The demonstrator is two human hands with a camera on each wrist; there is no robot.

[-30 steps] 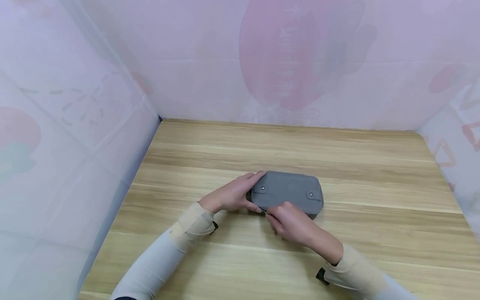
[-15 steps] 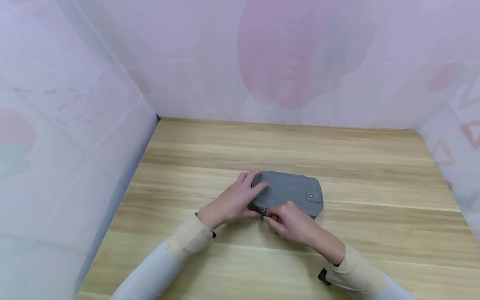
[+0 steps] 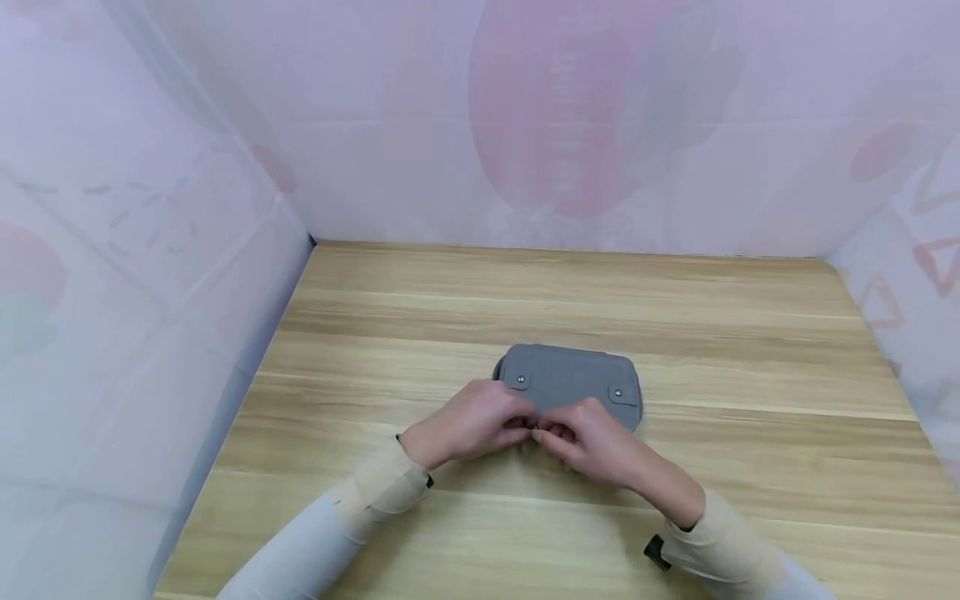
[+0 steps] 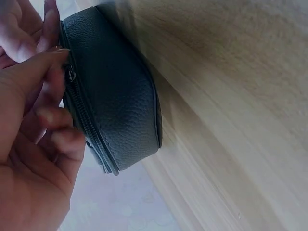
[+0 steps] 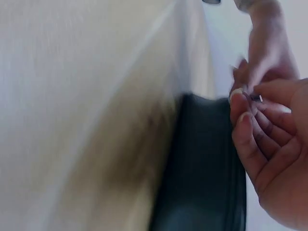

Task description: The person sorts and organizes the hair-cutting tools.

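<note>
Hands meet at the near edge of a flat grey leather pouch (image 3: 567,383) with rounded corners and two metal snaps, lying at the centre of the head view on a light wooden tabletop (image 3: 675,308). The left hand (image 3: 472,423) curls its fingers against the pouch's lower left edge, holding it beside the zip. The right hand (image 3: 592,440) pinches a small metal zipper pull (image 5: 256,98) between thumb and fingertips; in the right wrist view it sits at upper right. Pale pink printed sheeting (image 3: 562,125) fills the upper frame behind the table.
</note>
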